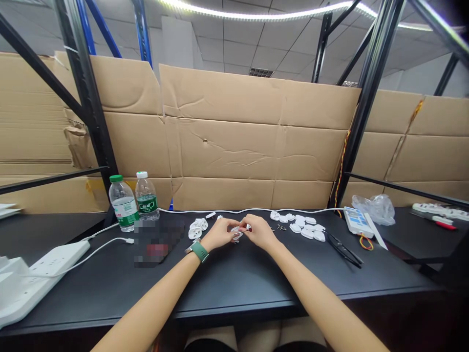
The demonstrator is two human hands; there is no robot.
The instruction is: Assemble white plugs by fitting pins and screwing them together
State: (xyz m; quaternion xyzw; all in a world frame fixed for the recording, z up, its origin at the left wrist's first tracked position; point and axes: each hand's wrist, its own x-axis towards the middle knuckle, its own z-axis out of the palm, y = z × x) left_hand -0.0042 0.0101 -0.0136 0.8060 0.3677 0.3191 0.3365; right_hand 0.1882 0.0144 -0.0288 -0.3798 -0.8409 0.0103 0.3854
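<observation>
Over the middle of the black table, my two hands meet at a small white plastic piece (237, 236), partly covered by fingers. My left hand (221, 234), with a green-banded watch (200, 251) on its wrist, has its fingers closed on that piece. The fingertips of my right hand (260, 232) are pinched together at its upper side; whatever is between them is too small to name. Left of my hands lies a group of round white plastic pieces with slots (195, 232). To the right are small brass-coloured metal parts (281, 227) and several white plastic covers (308, 228).
A black long-handled tool (343, 249) lies right of the covers, near a white-and-blue device (358, 222) and a clear plastic bag (375, 209). Two water bottles (123, 204) and a white power strip (47, 274) stand at left. Cardboard (238, 146) walls the back.
</observation>
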